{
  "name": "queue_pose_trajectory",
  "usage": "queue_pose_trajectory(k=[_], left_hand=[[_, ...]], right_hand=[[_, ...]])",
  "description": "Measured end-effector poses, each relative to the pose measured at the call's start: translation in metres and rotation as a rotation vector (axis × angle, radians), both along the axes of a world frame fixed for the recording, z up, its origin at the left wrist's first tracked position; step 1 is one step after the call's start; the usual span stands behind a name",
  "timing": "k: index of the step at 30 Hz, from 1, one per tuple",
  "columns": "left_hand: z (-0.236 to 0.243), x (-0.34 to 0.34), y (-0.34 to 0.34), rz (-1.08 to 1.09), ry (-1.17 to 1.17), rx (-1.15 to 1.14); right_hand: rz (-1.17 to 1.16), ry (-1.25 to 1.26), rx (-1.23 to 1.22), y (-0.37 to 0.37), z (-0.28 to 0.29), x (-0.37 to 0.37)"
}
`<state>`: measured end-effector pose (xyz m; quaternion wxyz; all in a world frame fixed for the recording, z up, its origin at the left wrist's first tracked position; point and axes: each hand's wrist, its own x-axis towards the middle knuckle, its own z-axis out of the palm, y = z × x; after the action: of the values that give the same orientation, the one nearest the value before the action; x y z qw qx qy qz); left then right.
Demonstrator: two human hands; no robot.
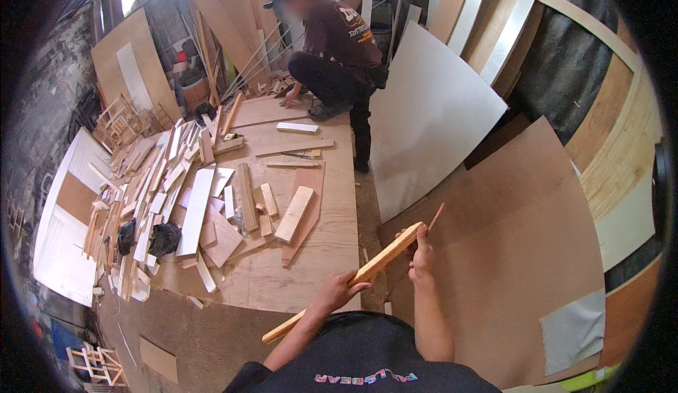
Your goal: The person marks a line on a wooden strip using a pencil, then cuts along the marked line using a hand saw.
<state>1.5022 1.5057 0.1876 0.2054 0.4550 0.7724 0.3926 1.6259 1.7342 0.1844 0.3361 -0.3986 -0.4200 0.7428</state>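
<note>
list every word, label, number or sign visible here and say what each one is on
Black shirt of the camera wearer: one line of multicoloured lettering, upside down in this view; wording not copied here.
Dark brown shirt of the crouching co-worker: bold white lettering with smaller orange lettering below; the small print is too blurred to read, and the rest is not copied.
Elsewhere: nothing clear enough to make out as text.

Co-worker's face blurred. Left hand hides part of wooden strip. Thin reddish stick in right hand: lower end hidden, kind unclear. Lime-green item cut off at lower right.
</note>
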Motion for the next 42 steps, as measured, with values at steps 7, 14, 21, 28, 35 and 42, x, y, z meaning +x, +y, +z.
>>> queue_pose_trajectory(k=[7, 14, 21, 28, 35, 42], left_hand=[[-0.058, -0.008, -0.025, 0.142, 0.188, -0.121], [-0.086, -0.028, -0.023, -0.015, 0.333, -0.206], [-0.173, -0.051, -0.040, 0.020, 0.476, -0.262], [-0.151, -0.058, -0.037, -0.102, 0.321, -0.100], [-0.171, -0.064, -0.014, 0.086, 0.486, -0.089], [-0.187, -0.040, 0.018, 0.222, 0.572, -0.231]], right_hand=[[0.034, -0.107, -0.195, -0.003, -0.053, 0.020], [0.132, -0.306, -0.190, 0.000, -0.096, 0.042], [0.173, -0.382, -0.080, -0.029, -0.152, 0.026], [-0.016, -0.463, -0.185, -0.044, -0.195, 0.040], [-0.016, -0.710, 0.278, -0.055, -0.157, 0.038], [0.102, -0.830, 0.378, -0.106, -0.136, 0.072]])
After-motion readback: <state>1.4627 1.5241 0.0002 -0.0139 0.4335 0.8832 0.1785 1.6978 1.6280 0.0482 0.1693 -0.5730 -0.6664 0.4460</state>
